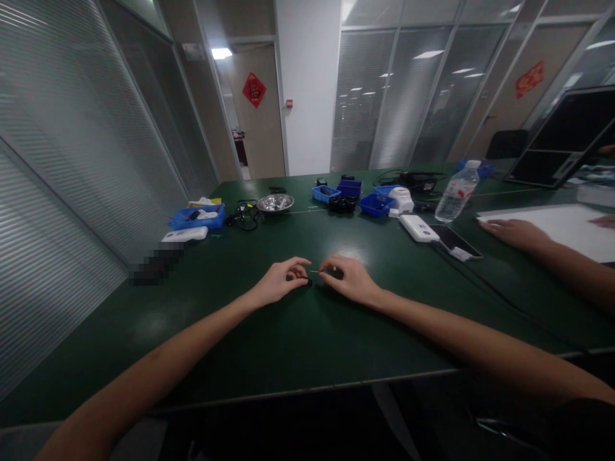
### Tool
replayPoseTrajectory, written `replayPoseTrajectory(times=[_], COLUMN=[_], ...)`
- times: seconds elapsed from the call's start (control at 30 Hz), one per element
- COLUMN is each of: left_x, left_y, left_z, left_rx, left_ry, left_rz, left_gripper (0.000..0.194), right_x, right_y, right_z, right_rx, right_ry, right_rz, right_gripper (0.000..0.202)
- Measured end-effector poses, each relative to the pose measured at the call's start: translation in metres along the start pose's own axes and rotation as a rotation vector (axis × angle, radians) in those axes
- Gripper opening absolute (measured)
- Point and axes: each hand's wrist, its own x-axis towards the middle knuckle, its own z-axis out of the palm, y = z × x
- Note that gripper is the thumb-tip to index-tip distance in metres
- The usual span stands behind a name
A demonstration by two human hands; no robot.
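Observation:
Over the middle of the green table (250, 349), my left hand (280, 282) is closed on a small black piece (308, 282) that shows at its thumb tip. Facing it from the right, my right hand (350, 278) pinches a thin metal rod (314, 272), which points left toward the black piece. A narrow gap separates the two hands. What the small black piece is cannot be made out.
A metal bowl (275, 203), blue trays (196, 218) and black cables (246, 216) lie farther back. On the right are a white power bank (418, 228), a phone (455, 241), a bottle (457, 192) and another person's hand (516, 233) on white paper (571, 227).

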Motion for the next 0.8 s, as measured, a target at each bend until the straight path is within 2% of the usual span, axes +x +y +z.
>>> replayPoseTrajectory(times=[0.1,0.3,0.5,0.67,0.8], left_x=[-0.003,-0.008,-0.010,-0.011,-0.009], left_y=[-0.003,-0.002,0.000,-0.002,-0.007], left_z=[0.002,0.002,-0.001,-0.002,-0.002], left_rx=[-0.019,0.109,0.187,0.169,0.145], left_ry=[0.035,0.082,0.100,0.104,0.111], left_rz=[-0.010,-0.013,-0.025,-0.008,-0.016], left_gripper=[0.046,0.040,0.016,0.016,0.014], right_x=[-0.002,-0.006,-0.006,-0.006,-0.007], right_y=[-0.004,-0.006,-0.006,-0.008,-0.009], right_z=[0.000,0.001,0.001,-0.001,-0.002], right_rx=[-0.034,-0.110,-0.128,-0.143,-0.161], right_ry=[-0.012,-0.034,-0.018,-0.046,-0.054], right_rz=[-0.030,-0.067,-0.049,-0.040,-0.091], right_gripper=[0.015,0.013,0.010,0.011,0.014])
